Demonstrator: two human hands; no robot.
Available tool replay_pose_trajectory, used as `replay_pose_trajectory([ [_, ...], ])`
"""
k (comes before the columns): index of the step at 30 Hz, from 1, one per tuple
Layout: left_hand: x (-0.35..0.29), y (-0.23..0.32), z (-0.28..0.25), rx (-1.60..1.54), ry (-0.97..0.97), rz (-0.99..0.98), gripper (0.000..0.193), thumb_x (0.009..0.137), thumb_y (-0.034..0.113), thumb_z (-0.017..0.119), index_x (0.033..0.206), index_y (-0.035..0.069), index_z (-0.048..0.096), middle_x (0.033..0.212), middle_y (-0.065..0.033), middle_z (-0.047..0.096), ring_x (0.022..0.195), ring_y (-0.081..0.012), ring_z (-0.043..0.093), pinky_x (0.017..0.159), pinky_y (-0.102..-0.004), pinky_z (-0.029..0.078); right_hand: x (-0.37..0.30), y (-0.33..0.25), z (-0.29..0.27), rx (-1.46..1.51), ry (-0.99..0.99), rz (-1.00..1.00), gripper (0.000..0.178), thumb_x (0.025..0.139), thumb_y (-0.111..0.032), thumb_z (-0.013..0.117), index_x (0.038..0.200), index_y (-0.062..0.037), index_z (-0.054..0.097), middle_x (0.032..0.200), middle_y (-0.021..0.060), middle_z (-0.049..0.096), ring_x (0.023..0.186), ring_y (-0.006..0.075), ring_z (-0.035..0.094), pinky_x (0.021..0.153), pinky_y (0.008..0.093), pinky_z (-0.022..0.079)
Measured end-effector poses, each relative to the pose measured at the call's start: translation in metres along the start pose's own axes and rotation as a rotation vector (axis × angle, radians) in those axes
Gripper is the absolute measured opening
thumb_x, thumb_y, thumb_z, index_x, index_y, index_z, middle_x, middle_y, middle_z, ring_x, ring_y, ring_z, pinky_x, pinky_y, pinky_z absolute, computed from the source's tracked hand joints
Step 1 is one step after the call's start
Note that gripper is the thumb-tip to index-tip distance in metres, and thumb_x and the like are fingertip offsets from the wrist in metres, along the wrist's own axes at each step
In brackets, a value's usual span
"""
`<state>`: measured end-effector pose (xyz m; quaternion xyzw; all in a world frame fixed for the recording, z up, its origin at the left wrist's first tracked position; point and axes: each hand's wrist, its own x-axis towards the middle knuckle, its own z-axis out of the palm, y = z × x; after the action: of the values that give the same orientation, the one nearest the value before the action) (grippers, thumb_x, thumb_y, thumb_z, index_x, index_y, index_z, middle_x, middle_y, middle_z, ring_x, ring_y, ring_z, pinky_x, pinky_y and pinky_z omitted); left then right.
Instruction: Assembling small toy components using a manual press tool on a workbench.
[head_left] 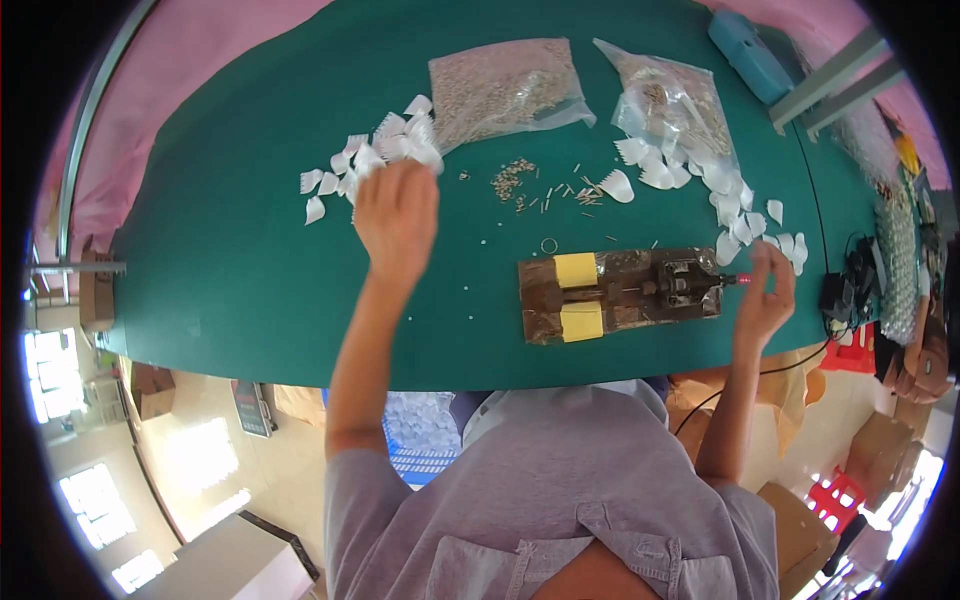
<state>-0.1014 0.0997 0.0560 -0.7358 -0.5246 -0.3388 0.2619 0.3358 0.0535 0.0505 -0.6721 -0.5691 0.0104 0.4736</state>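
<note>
My left hand [397, 222] is over a loose pile of white plastic comb-like pieces [365, 160], each with a toothed edge and a rounded end. Its fingers curl down into the pile and close together, and their tips are hidden. At the right, the fingers of my right hand [765, 305] close around the red-tipped handle [743, 279] of a dark toggle clamp [690, 283]. That clamp is mounted on a brown, tape-wrapped block fixture [630, 310]. Two yellow pads [581, 321] sit at the fixture's left end, with a narrow slot between them.
Beyond the fixture lie small metal pins [515, 180], some scattered. Two clear bags of small parts [505, 90] rest at the back of the green table [250, 250]. More white pieces [735, 205] spread at the right, near a black cable [818, 200]. A blue case [750, 55] stands far right.
</note>
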Motion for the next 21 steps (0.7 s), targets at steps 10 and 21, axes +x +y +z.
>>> replay_pose_trajectory([
  [10, -0.021, 0.133, -0.064, -0.720, -0.070, 0.024, 0.028, 0.080, -0.007, 0.077, 0.107, 0.000, 0.076, 0.107, -0.0115, 0.070, 0.088, -0.0240, 0.069, 0.073, -0.0315, 0.056, -0.050, -0.117, 0.053, 0.984, -0.993, 0.336, 0.020, 0.109, -0.014, 0.056, 0.114, 0.0001, 0.069, 0.094, 0.0002, 0.065, 0.081, 0.0049, 0.058, 0.073, 0.0243, 0.051],
  [21, -0.028, 0.123, -0.085, -1.265, -0.444, -0.331, 0.024, 0.084, -0.010, 0.075, 0.107, -0.002, 0.075, 0.108, -0.0117, 0.077, 0.096, -0.0236, 0.073, 0.080, -0.0320, 0.058, -0.002, -0.095, 0.052, 0.751, -1.352, 0.241, 0.020, 0.102, -0.019, 0.062, 0.112, -0.0047, 0.071, 0.088, 0.0072, 0.073, 0.072, 0.0164, 0.070, 0.069, 0.0293, 0.057],
])
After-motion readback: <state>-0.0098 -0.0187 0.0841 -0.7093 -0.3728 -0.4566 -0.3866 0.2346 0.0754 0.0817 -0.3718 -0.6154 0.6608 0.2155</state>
